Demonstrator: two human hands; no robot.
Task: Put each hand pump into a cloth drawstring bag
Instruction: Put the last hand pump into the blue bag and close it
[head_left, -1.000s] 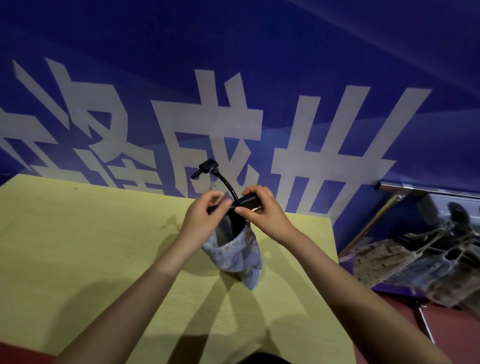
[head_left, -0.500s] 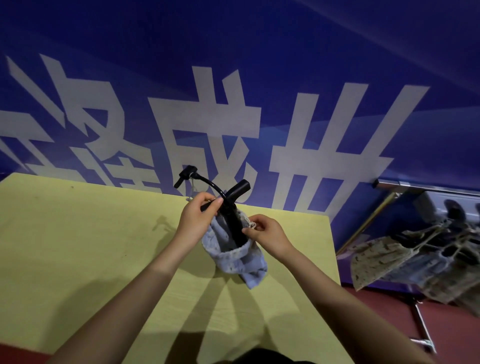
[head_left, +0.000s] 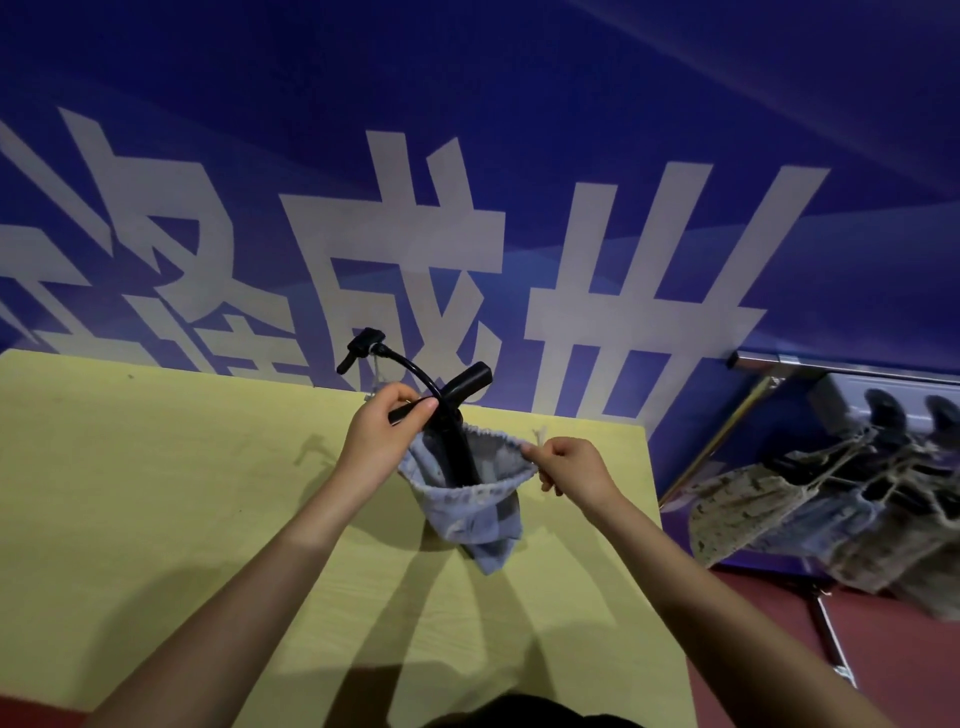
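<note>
Head view: a yellow table (head_left: 156, 519) stands before a blue wall (head_left: 519, 104) with large white characters, dark red floor (head_left: 883, 665) at right. Above the table, the left hand (head_left: 376, 441) pinches the hand pump (head_left: 457, 441) handle, its shaft inside the cloth drawstring bag (head_left: 467, 509). The right hand (head_left: 571, 467) pinches the bag's drawstring.

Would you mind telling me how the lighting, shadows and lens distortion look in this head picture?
Head view: dim light with a blue cast; the arms and the bag throw several overlapping shadows toward the viewer on the yellow table; the wide lens tilts the wall lettering; the pile of bagged pumps at right looks soft.
</note>
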